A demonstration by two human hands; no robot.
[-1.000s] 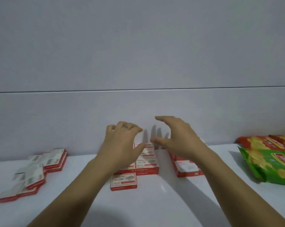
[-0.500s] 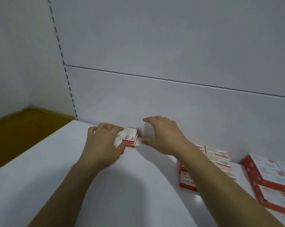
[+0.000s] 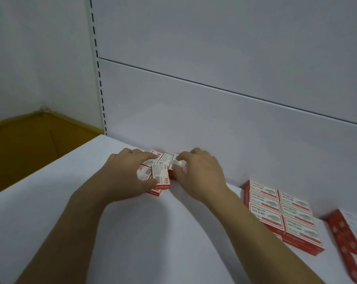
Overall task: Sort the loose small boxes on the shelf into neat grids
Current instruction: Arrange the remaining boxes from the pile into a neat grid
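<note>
Both hands are on the loose small boxes [image 3: 160, 174], a jumbled red-and-white heap at the back of the white shelf [image 3: 132, 242], close to the back panel [image 3: 214, 111]. My left hand [image 3: 124, 173] is curled over the heap's left side, thumb against the front box. My right hand [image 3: 200, 173] pinches a box on the right side between thumb and bent forefinger. The box count is unclear, maybe five, as they're blurred and overlapping. A neat grid of boxes [image 3: 286, 214] lies well apart to the right, with more red boxes [image 3: 349, 232] at the frame edge.
</note>
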